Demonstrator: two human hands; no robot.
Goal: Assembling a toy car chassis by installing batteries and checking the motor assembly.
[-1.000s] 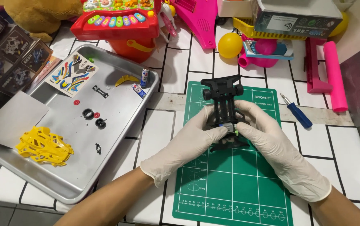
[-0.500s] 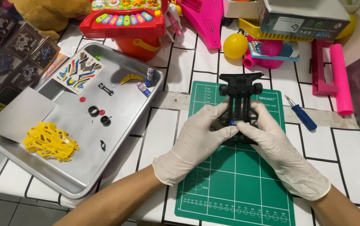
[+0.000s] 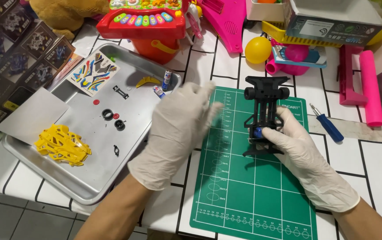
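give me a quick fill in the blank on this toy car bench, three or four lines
1. The black car chassis lies on a ______ cutting mat.
2. The ______ hand grips the chassis, while the other hand hovers free of it.
3. The yellow car body shell lies in the metal ______.
4. A screwdriver with a ______ handle lies right of the mat.

Missing words: green; right; tray; blue

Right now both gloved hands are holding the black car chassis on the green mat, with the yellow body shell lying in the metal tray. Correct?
Not quite. In the head view only the right hand holds the black car chassis on the green mat; the left hand is off it, over the metal tray's edge. The yellow body shell does lie in the tray.
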